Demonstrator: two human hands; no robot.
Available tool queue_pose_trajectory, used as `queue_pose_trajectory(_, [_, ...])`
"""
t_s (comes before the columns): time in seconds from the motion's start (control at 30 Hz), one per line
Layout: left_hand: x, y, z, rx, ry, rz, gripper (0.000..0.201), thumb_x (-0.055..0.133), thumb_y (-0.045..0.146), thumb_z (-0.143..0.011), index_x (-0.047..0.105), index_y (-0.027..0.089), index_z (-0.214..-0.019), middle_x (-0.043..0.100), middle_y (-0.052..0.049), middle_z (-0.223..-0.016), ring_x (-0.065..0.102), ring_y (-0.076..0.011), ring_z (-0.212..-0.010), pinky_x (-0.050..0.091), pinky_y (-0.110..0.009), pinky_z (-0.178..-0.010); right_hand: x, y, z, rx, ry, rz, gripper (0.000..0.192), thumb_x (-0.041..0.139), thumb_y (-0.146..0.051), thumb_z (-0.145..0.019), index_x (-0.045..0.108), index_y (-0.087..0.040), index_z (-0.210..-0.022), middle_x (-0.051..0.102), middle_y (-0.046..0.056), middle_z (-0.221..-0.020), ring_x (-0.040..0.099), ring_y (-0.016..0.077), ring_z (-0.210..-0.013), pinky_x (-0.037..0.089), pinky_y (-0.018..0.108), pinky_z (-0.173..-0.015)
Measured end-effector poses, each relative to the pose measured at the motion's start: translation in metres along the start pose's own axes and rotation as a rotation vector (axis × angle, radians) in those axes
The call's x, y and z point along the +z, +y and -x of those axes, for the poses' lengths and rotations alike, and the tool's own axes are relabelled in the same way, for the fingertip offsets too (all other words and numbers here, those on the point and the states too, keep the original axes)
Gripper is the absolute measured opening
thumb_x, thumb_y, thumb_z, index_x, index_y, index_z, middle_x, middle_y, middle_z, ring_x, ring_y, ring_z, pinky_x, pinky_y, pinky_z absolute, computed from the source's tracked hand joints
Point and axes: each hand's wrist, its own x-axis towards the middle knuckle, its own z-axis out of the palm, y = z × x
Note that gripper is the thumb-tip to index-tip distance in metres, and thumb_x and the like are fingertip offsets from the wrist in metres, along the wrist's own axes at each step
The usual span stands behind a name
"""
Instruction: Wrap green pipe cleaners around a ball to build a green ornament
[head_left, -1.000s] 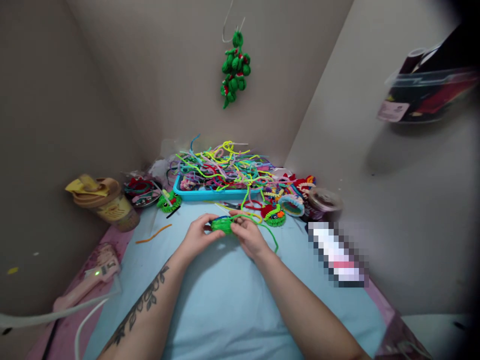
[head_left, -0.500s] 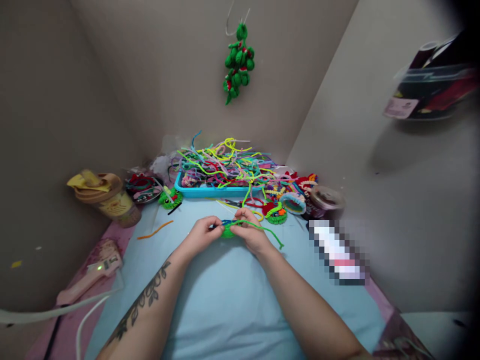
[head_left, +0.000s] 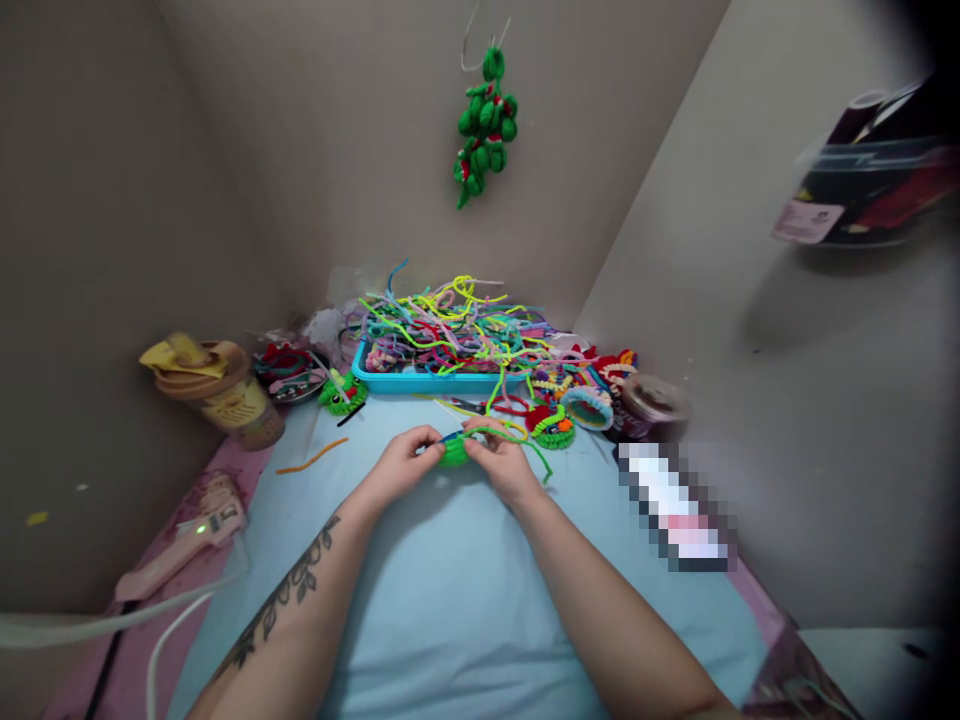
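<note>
While the green piece [head_left: 453, 452] is pinched between left hand [head_left: 409, 462] and right hand [head_left: 507, 466] over the blue cloth [head_left: 450, 580], it could be squashed by overtight pressure. Its trailing strand [head_left: 534, 449] might be snagged on the nearby scissors [head_left: 504, 403].

The grip of your left hand [head_left: 409, 465] and right hand [head_left: 511, 468] is covering both ends of the green bundle [head_left: 454, 453], the blue bit [head_left: 452, 436] at its top is showing too small to make out, and your forearms [head_left: 311, 615] are running off the bottom edge. Coarse pixels are masking the slab [head_left: 675, 510] at the right, and darkness is swallowing the far end of the blurred clear container [head_left: 847, 195]. Heaped strands [head_left: 450, 330] are hiding most of the blue tray's [head_left: 442, 383] inside.
</note>
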Motion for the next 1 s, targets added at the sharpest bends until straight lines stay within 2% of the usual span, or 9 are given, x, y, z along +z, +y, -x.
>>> queue_pose_trajectory(0.17, [0.002,-0.0041,0.0003,-0.046,-0.084,0.213,0.023,0.049,0.037,-0.08,0.055,0.015,-0.082,0.053,0.001,-0.072,0.047,-0.0112,-0.066,0.037,-0.022,-0.063,0.0032,-0.0009,0.0031,0.0,-0.121,0.123,0.008,0.064,-0.025,-0.072,0.061,-0.024,-0.079,0.057,0.002,-0.092,0.053,0.0187,-0.094,0.042,0.032,-0.083])
queue_pose_trajectory(0.27, [0.0022,-0.0077,-0.0006,-0.062,-0.076,0.183,0.027,0.051,0.04,-0.079,0.054,0.014,-0.076,0.051,0.001,-0.068,0.044,-0.0102,-0.063,0.035,-0.021,-0.059,0.0053,-0.0002,0.004,-0.018,-0.166,0.177,0.005,0.063,-0.025,-0.073,0.061,-0.023,-0.077,0.057,0.003,-0.091,0.054,0.0185,-0.091,0.044,0.031,-0.078])
queue_pose_trajectory(0.43, [0.0019,-0.0092,-0.001,-0.07,-0.123,0.093,0.027,0.052,0.039,-0.077,0.055,0.013,-0.073,0.047,0.002,-0.062,0.04,-0.0095,-0.058,0.032,-0.021,-0.055,0.007,0.0031,0.0026,-0.034,-0.156,0.173,0.005,0.062,-0.024,-0.073,0.06,-0.022,-0.077,0.055,0.002,-0.087,0.053,0.0169,-0.087,0.044,0.029,-0.076])
queue_pose_trajectory(0.57, [0.0031,-0.0077,-0.0002,-0.086,-0.097,0.08,0.023,0.051,0.036,-0.076,0.056,0.013,-0.071,0.047,0.003,-0.06,0.039,-0.0093,-0.057,0.031,-0.021,-0.054,0.0069,0.0009,0.0038,-0.062,-0.156,0.235,0.004,0.06,-0.024,-0.074,0.059,-0.022,-0.076,0.054,0.002,-0.086,0.053,0.0166,-0.087,0.043,0.03,-0.078])
queue_pose_trajectory(0.77, [0.0059,-0.0053,-0.0001,-0.088,-0.073,0.137,0.022,0.051,0.033,-0.074,0.056,0.013,-0.068,0.049,0.003,-0.059,0.041,-0.0094,-0.058,0.032,-0.021,-0.055,0.0084,-0.0058,0.0087,-0.112,-0.222,0.31,0.003,0.06,-0.025,-0.077,0.059,-0.022,-0.079,0.055,0.001,-0.089,0.053,0.0154,-0.089,0.041,0.03,-0.083])
queue_pose_trajectory(1.0, [0.0086,-0.0049,0.0005,-0.081,-0.011,0.091,0.02,0.05,0.031,-0.074,0.054,0.014,-0.065,0.046,0.004,-0.057,0.038,-0.0088,-0.055,0.029,-0.021,-0.053,0.0056,-0.0051,0.0033,-0.104,-0.214,0.268,0.006,0.064,-0.025,-0.074,0.062,-0.021,-0.071,0.054,0.004,-0.091,0.053,0.0174,-0.09,0.043,0.03,-0.077])
